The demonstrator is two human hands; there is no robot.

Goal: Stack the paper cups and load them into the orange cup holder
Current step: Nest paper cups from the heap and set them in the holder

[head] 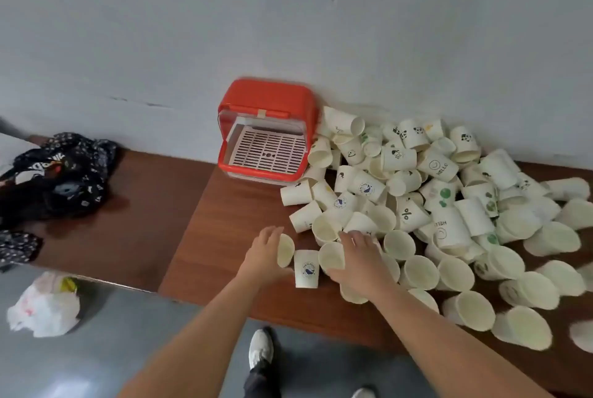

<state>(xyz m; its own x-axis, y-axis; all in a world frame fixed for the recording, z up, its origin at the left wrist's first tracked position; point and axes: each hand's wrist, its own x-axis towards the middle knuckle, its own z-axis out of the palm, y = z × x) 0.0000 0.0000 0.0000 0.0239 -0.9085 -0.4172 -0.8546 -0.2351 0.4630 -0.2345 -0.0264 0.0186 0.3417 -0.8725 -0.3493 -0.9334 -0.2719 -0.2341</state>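
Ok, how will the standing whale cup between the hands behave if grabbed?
Likely light: the whale cup is thin paper, so a hard squeeze may dent it. Standing free on the table, it probably tips when nudged, then rolls.

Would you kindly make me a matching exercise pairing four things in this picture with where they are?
1 holder
2 plastic bag
3 whale cup
4 dark cloth

A on the floor
B standing between left hand and right hand
C against the wall
D on the left tabletop

Pairs: 1-C, 2-A, 3-B, 4-D
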